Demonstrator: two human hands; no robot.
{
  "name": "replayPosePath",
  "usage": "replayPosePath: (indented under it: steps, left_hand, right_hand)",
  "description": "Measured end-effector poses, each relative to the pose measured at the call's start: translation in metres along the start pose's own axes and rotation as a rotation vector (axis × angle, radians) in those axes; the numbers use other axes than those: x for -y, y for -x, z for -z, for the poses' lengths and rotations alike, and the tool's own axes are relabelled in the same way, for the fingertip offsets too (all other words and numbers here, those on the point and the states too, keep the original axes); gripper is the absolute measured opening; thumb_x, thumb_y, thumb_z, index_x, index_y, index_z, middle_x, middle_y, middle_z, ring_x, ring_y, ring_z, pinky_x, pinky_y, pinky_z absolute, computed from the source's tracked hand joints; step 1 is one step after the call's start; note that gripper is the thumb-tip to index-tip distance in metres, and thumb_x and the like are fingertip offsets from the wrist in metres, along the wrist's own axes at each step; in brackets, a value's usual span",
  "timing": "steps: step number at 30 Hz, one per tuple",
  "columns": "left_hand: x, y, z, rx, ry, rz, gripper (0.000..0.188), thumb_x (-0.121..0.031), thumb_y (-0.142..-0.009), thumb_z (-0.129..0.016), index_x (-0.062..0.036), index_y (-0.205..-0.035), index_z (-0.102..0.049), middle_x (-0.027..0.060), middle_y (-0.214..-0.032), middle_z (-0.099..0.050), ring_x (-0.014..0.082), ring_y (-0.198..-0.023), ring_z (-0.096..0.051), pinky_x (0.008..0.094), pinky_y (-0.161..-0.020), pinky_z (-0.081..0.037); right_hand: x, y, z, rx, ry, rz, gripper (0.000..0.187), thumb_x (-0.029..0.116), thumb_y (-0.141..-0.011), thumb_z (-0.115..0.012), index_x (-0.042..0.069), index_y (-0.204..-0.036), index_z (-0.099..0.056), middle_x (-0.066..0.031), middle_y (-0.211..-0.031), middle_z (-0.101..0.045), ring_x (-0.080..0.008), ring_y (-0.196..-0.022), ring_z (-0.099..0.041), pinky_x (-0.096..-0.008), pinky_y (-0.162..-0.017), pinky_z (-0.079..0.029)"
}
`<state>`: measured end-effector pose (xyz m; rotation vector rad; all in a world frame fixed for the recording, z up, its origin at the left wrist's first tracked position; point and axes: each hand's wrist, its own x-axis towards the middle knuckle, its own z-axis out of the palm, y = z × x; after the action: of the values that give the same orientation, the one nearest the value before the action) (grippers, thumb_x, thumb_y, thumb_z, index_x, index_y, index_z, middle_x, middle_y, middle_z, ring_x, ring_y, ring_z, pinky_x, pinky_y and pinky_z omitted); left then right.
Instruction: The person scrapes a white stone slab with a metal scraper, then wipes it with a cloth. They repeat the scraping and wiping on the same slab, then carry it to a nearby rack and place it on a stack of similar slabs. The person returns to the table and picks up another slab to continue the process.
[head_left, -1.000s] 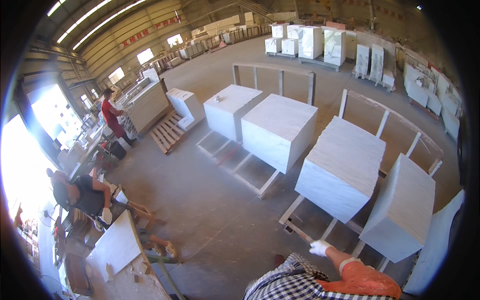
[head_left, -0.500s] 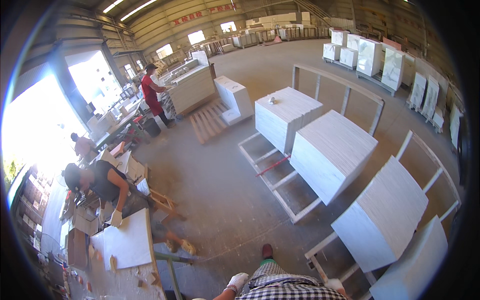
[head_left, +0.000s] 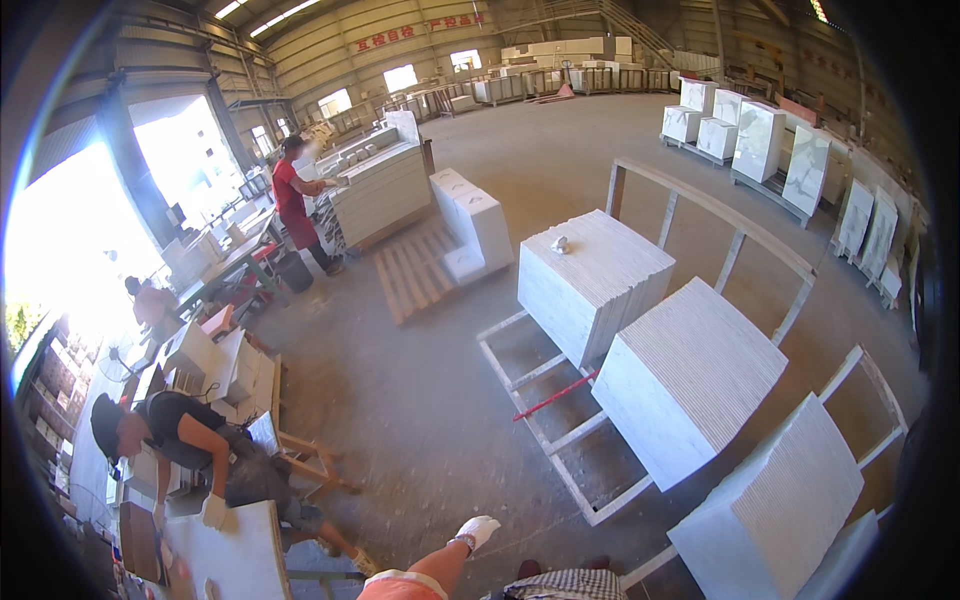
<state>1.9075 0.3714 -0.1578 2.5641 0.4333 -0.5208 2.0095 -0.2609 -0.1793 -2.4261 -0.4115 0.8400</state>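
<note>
My left hand point(head_left: 478, 532), in a white glove, hangs out in front of me over the concrete floor. Its fingers look loosely stretched, and nothing shows in them. A bracelet or watch circles the wrist below an orange sleeve point(head_left: 405, 587). My right hand is out of the picture. To the right of my left hand stand stacks of white stone slabs point(head_left: 690, 375) on a pale metal frame rack point(head_left: 560, 470). A small white crumpled thing point(head_left: 559, 244) lies on the farther stack, and a red bar point(head_left: 553, 396) juts from the rack.
At lower left a co-worker point(head_left: 195, 440) bends over a white slab point(head_left: 230, 550) on a bench. Another person in red point(head_left: 295, 200) stands by a large slab stack point(head_left: 380, 190). A wooden pallet point(head_left: 410, 270) lies mid-floor. Another slab stack point(head_left: 770, 500) stands at near right.
My left hand has swung forward and up. My right hand has left the view. The racks on the right appear nearer and lower. The co-worker's bench has shifted down in view.
</note>
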Motion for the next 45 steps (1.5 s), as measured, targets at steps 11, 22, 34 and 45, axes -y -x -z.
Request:
replayPosePath:
  steps: [11,22,34,45]
  left_hand:
    - [-0.101,-0.118,0.048,-0.007,0.048,-0.199,0.039,-0.009,-0.085,-0.069,-0.0081,-0.124,-0.066,0.0163,-0.127,-0.067,0.0379,-0.121,-0.062,0.0439,-0.103,-0.052]
    - [-0.095,-0.233,0.154,0.179,0.006,-0.028,0.034,-0.019,-0.103,-0.048,-0.01,-0.129,-0.067,0.015,-0.141,-0.063,0.0368,-0.128,-0.061,0.0456,-0.108,-0.049]
    - [-0.094,-0.526,0.214,0.056,-0.035,-0.021,0.044,-0.027,-0.106,-0.048,-0.012,-0.147,-0.05,0.0247,-0.156,-0.047,0.0465,-0.132,-0.055,0.0509,-0.107,-0.048]
    - [-0.173,-0.643,0.222,-0.141,0.561,0.364,0.082,-0.067,-0.096,-0.059,-0.0173,-0.159,-0.04,0.0276,-0.141,-0.062,0.0425,-0.133,-0.058,0.0451,-0.11,-0.045]
  right_hand:
    - [-0.007,-0.168,0.088,0.137,-0.243,-0.322,0.035,0.031,-0.098,-0.065,0.006,-0.122,-0.072,-0.0167,-0.102,-0.069,-0.0323,-0.091,-0.064,-0.0416,-0.076,-0.049]
    - [0.051,-0.344,0.194,-0.093,-0.871,-0.633,0.058,0.051,-0.101,-0.06,0.019,-0.149,-0.051,-0.0065,-0.124,-0.063,-0.0283,-0.108,-0.061,-0.0543,-0.074,-0.053]
    - [0.091,-0.423,0.166,-0.812,-1.161,-0.924,0.09,0.062,-0.099,-0.061,0.018,-0.167,-0.023,-0.0111,-0.166,-0.035,-0.0402,-0.136,-0.048,-0.0639,-0.104,-0.046]
    - [0.109,-0.443,0.149,-0.967,-1.265,-0.834,0.094,0.07,-0.1,-0.053,0.014,-0.167,-0.017,-0.0127,-0.17,-0.027,-0.0491,-0.14,-0.049,-0.0583,-0.105,-0.051]
